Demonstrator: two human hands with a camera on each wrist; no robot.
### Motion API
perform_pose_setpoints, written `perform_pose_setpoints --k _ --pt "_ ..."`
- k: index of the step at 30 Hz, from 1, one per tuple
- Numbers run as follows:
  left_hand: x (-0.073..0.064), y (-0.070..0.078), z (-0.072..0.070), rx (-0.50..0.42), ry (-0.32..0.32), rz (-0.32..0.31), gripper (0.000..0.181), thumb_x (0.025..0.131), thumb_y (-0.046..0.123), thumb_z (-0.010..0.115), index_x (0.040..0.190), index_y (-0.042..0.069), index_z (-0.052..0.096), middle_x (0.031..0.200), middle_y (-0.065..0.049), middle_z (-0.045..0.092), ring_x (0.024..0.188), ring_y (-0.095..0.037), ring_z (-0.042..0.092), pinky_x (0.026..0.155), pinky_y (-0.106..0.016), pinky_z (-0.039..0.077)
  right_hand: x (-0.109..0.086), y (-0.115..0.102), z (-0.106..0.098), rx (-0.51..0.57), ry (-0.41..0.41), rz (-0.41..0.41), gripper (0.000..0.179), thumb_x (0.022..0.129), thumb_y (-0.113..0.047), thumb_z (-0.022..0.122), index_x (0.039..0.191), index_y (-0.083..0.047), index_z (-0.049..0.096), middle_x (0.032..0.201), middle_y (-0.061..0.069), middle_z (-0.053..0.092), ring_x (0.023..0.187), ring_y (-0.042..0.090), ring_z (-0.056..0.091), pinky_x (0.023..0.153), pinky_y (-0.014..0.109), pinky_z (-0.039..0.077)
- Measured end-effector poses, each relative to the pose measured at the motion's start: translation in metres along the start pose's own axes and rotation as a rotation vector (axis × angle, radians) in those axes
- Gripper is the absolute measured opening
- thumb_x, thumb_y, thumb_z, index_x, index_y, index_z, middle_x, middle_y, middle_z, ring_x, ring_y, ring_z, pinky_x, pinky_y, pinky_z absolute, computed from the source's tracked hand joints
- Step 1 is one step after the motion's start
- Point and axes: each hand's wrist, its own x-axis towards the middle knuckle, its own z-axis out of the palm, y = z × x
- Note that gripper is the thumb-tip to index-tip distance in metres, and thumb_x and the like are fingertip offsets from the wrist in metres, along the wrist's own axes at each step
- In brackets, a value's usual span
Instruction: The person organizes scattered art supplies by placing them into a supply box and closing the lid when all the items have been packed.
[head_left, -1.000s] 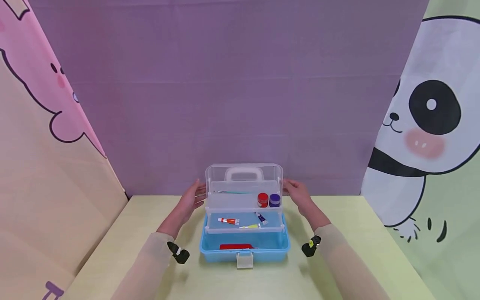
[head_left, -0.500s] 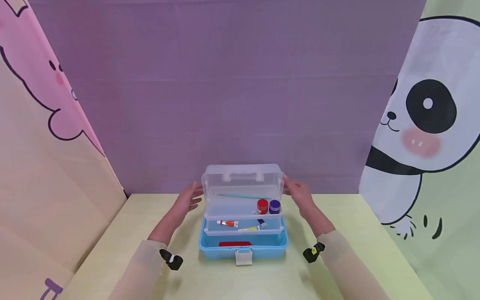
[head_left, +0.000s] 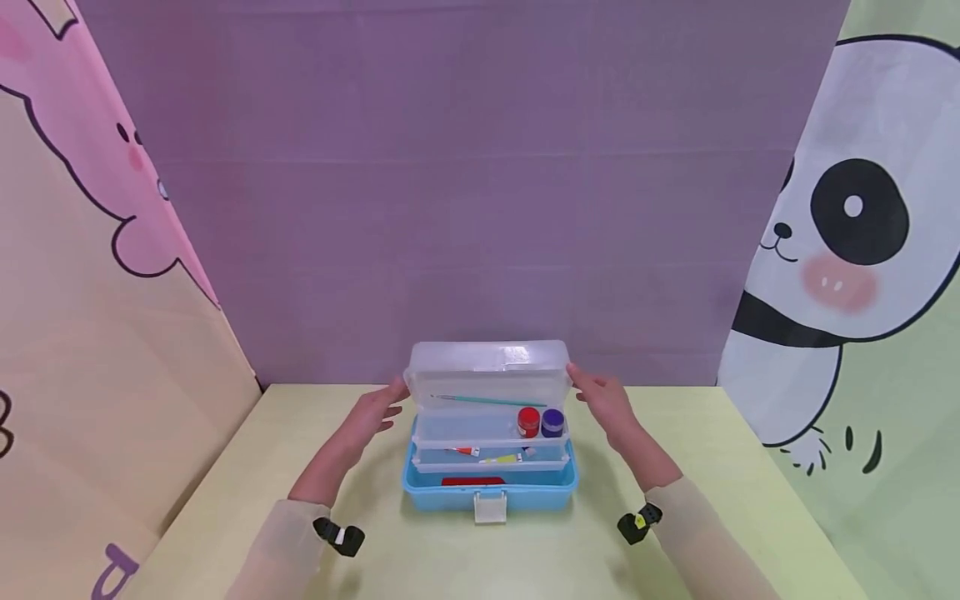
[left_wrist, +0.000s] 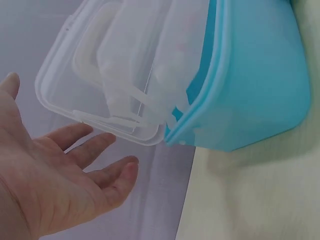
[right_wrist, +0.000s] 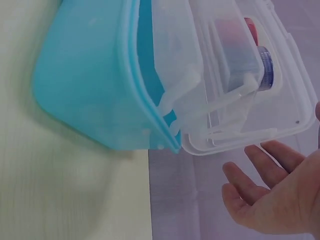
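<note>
A light-blue storage box [head_left: 442, 500] stands with its clear lid [head_left: 480, 357] raised and leaning forward over two stepped trays. My left hand [head_left: 367, 419] is at the lid's left edge and my right hand [head_left: 607, 408] at its right edge, fingers loosely extended. Behind the lid, the fingertips' contact is partly hidden. The upper tray bears a teal paintbrush [head_left: 487, 402], a red-lidded jar [head_left: 528, 422] and a purple jar [head_left: 552, 422]. An orange-and-white paint tube [head_left: 467, 451], a yellow tube [head_left: 501, 458] and a partly hidden dark tube lie in the lower tray. A red object [head_left: 472, 481] lies in the base.
The box sits on a pale wooden table [head_left: 375, 533], near its back edge. A white latch [head_left: 490, 507] hangs at the box's front. Behind rises a purple cloth backdrop [head_left: 480, 208], with cartoon-printed cloths at both sides.
The lid has tipped forward, and the trays have folded down and back with it. More of the lower tray's tubes are now covered. Both hands have stayed beside the lid.
</note>
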Motion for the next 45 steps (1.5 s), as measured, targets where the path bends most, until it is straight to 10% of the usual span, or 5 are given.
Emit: perform_pose_setpoints --k 20,45 --pt "-0.027 -0.023 0.020 0.041 0.148 -0.047 0.081 0.085 0.056 0.067 0.143 0.003 0.048 0.140 -0.021 0.050 0.130 -0.041 0.044 0.103 -0.060 0.034 -0.039 0.036 -0.011 -0.113 -0.130 -0.192 0.059 0.086 -0.039 0.073 0.132 -0.005 0.060 0.127 0.016 0.062 0.115 0.036 0.058 0.089 0.047 0.051" --pt "-0.044 -0.048 0.039 -0.221 0.146 -0.014 0.072 0.083 0.019 0.078 0.143 0.000 0.044 0.148 -0.022 0.038 0.110 -0.031 0.062 0.092 -0.043 0.050 -0.053 0.065 -0.005 0.001 -0.154 -0.262 0.054 0.080 -0.018 0.081 0.128 -0.003 0.063 0.126 0.015 0.062 0.116 0.037 0.056 0.085 0.036 0.054"
